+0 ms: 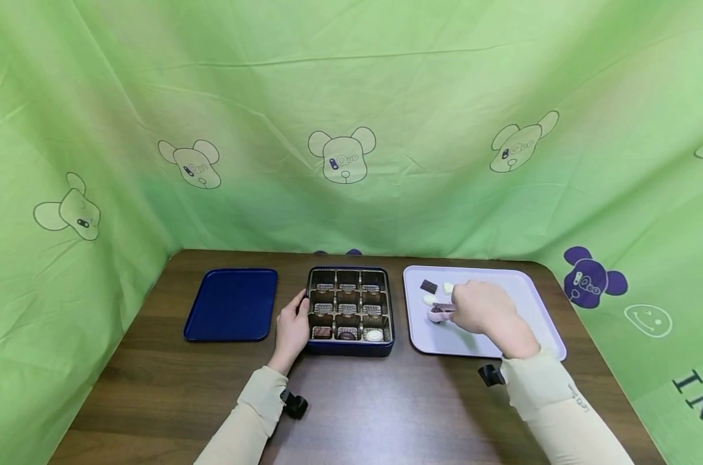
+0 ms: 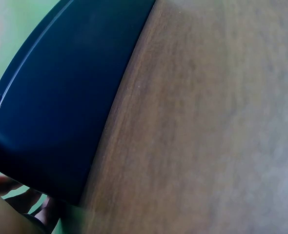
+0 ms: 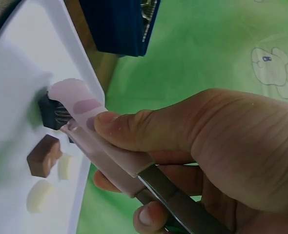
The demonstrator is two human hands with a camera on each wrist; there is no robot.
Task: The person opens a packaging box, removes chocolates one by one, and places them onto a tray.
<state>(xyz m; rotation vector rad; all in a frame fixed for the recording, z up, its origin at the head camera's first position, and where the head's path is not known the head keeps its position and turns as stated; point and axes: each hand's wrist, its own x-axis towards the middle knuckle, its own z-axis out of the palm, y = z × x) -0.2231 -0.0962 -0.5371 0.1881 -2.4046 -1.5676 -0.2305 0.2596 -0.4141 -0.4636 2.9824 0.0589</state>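
Observation:
A dark blue box point(image 1: 349, 349) with gold compartments stands mid-table; its front row holds a brown, a dark and a white chocolate point(image 1: 374, 335). My left hand point(image 1: 292, 328) rests against the box's left wall point(image 2: 61, 107), thumb along the side. My right hand point(image 1: 481, 311) hovers over the lavender tray point(image 1: 532, 303) and grips pink tongs point(image 3: 90, 122). The tong tips pinch a dark chocolate point(image 3: 52, 113) low over the tray. Beside it lie a brown chocolate point(image 3: 44, 156) and white chocolates point(image 3: 39, 195).
A flat dark blue lid point(image 1: 230, 303) lies left of the box on the brown wooden table point(image 1: 386, 400). Green cloth with cartoon bears walls in the table on three sides. A dark square chocolate point(image 1: 428, 286) sits at the tray's far left.

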